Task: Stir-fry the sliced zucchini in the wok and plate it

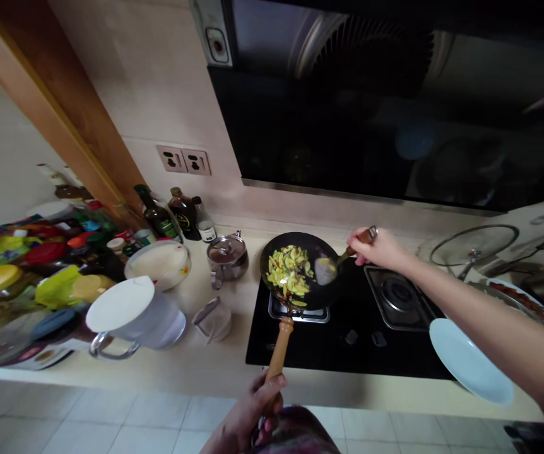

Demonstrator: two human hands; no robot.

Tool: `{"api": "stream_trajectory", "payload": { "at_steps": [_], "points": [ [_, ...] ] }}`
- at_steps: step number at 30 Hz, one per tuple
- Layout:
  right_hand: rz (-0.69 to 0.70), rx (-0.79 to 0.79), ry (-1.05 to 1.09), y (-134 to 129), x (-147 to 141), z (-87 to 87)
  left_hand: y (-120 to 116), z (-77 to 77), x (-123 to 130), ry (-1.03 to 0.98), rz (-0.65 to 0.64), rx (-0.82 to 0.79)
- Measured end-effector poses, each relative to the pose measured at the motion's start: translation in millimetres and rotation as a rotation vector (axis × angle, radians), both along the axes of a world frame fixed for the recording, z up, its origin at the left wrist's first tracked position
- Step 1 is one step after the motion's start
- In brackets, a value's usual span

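Note:
My left hand point(263, 407) is wrapped round the wooden handle point(280, 350) of a black wok point(326, 246), which sits over the left burner of the stove. In my right hand point(371, 246) is a spatula point(325, 270) with a wooden grip, its blurred metal blade down inside the wok on the right. Sliced green-yellow vegetables point(291, 271) with darker bits lie mostly in the wok's left half, beside the blade.
A pale blue plate point(471, 359) overhangs the right burner's side. Left of the stove stand a steel pot point(227, 257), a clear cup point(212, 321), a white lidded jug point(134, 312), a bowl point(158, 263) and several bottles and jars. A range hood point(371, 126) hangs above.

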State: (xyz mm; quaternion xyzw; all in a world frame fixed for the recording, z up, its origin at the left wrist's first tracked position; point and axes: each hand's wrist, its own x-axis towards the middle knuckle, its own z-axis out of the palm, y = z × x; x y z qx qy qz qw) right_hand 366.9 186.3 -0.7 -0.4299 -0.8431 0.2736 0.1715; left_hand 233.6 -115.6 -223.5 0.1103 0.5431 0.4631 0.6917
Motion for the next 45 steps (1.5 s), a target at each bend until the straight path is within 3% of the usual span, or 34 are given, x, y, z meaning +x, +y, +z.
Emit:
{"api": "stream_trajectory", "payload": {
  "at_steps": [3, 6, 9, 11, 13, 15, 17, 19, 22, 25, 27, 31, 33, 35, 38, 41, 43, 45],
  "points": [
    [-0.127, -0.250, -0.012, 16.5, -5.4, 5.8, 0.0, 0.2, -0.3, -0.015, 0.000, 0.008],
    [-0.232, -0.496, 0.208, 9.6, -27.7, -23.7, 0.3, 0.1, -1.0, -0.011, 0.006, -0.003],
    [-0.347, -0.488, 0.422, -5.4, -50.6, -60.5, 0.6, -0.6, -1.1, -0.023, 0.000, 0.018],
    [-0.417, -0.441, 0.487, -6.0, -55.6, -70.7, 0.8, -1.7, -0.5, -0.023, -0.002, 0.031],
    [-0.465, -0.419, 0.523, 2.8, -47.9, -63.4, 1.0, -3.2, 0.7, -0.012, -0.003, 0.018],
    [-0.470, -0.408, 0.503, 14.6, -30.6, -43.3, 1.0, -4.4, 1.8, -0.001, 0.002, -0.005],
    [-0.434, -0.395, 0.398, 21.3, -12.9, -22.6, 1.1, -4.7, 2.4, 0.007, 0.013, -0.015],
    [-0.342, -0.393, 0.253, 17.9, -5.0, -14.3, 1.3, -4.1, 2.4, 0.006, 0.014, -0.007],
    [-0.180, -0.349, 0.205, -2.6, -19.8, -29.9, 1.8, -1.8, 1.9, 0.004, 0.000, -0.006],
    [-0.122, -0.292, 0.289, -23.9, -44.3, -49.5, 2.2, 0.6, 1.7, 0.004, 0.004, -0.012],
    [-0.077, -0.293, 0.285, -28.6, -47.0, -47.6, 1.9, 1.6, 1.6, -0.008, 0.010, -0.016],
    [-0.016, -0.173, 0.119, -11.2, -17.0, -21.0, 0.2, 1.8, 1.4, -0.016, 0.004, -0.021],
    [-0.060, -0.072, 0.055, 3.5, -3.8, -18.5, -0.3, 1.3, 1.2, -0.003, -0.002, 0.004],
    [-0.114, -0.064, 0.117, 14.5, -1.4, -29.9, -0.2, 0.7, 1.0, 0.006, -0.002, 0.016],
    [-0.149, -0.176, 0.296, 17.5, -10.1, -55.2, 0.3, 0.1, 0.4, 0.001, 0.004, 0.001],
    [-0.040, -0.191, 0.309, 7.7, -14.6, -64.9, 0.3, -0.1, 0.0, -0.009, -0.007, 0.011],
    [0.102, -0.046, 0.254, -2.6, -13.6, -66.2, 0.0, -0.2, 0.2, -0.006, -0.012, 0.015],
    [0.242, 0.196, 0.197, -15.5, -13.0, -74.0, -0.2, -0.4, 0.6, -0.002, -0.002, 0.014]
  ]
}}
